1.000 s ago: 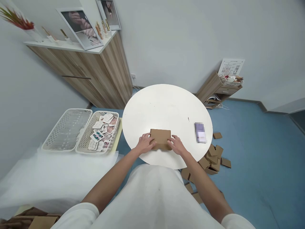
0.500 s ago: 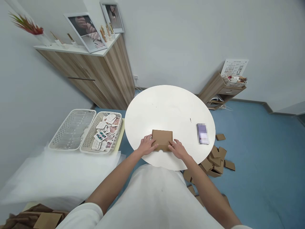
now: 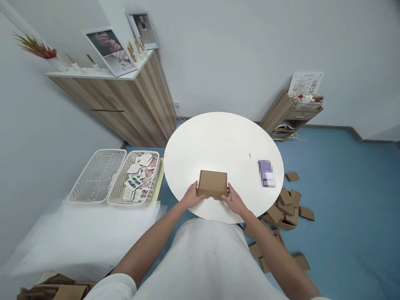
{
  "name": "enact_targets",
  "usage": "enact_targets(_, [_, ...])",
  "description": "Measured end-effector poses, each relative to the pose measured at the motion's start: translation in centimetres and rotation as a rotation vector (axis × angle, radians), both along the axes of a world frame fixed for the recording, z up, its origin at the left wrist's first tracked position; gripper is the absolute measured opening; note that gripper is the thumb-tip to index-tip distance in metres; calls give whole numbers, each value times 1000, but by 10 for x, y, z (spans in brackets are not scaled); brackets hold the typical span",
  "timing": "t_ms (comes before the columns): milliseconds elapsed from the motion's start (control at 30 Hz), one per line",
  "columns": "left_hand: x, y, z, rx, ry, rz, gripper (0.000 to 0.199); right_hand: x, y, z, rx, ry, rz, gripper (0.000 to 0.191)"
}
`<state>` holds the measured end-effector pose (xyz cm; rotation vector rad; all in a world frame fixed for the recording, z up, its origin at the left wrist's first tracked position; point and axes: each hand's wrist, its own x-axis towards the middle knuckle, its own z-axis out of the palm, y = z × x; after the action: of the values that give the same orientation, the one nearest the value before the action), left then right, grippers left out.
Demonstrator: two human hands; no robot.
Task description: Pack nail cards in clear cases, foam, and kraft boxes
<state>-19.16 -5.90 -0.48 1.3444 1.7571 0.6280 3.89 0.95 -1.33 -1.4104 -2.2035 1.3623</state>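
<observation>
I can see a brown cardboard box (image 3: 213,181) at the person's side of the round white counter (image 3: 218,133). The left hand (image 3: 192,197), half curled, grips its left end; the right hand (image 3: 235,201), similarly curled, its right.

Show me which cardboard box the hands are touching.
The box on the white table, with left hand and right hand touching it; the piled boxes lie on the floor.
</observation>
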Motion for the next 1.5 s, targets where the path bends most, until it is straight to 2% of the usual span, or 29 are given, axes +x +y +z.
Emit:
enact_targets(100, [2, -4, 5, 88, -156, -28, 66, -4, -4, 2, -19, 94, -1, 78])
enact_targets(267, [1, -9, 10, 119, -33, 69, 81, -3, -5, 10, -7, 90, -86, 86])
enact_targets(367, [-2, -6, 9, 129, 37, 109, 63, -3, -3, 19, 31, 117, -117, 78])
enact_targets(467, [-4, -1, 6, 134, 97, 107, 38, -7, 0, 27, 44, 117, -155, 60])
enact_targets(567, [-6, 3, 5, 134, 144, 88, 32, -11, 3, 33, 52, 103, -210, 48])
enact_targets(733, [-7, 6, 10, 131, 170, 83, 32, -17, 12, 38, 105, 58, -261, 39])
enact_targets(900, [-9, 9, 17, 168, 205, 107, 35, -20, 20, 45, 163, -12, -268, 38])
enact_targets(1167, [-13, 13, 15, 265, 279, 101, 41, -24, 22, 47, -11, 121, -324, 35])
enact_targets(1500, [-15, 15, 19, 322, 281, 84, 56, -25, 33, 39, -60, 178, -326, 34])
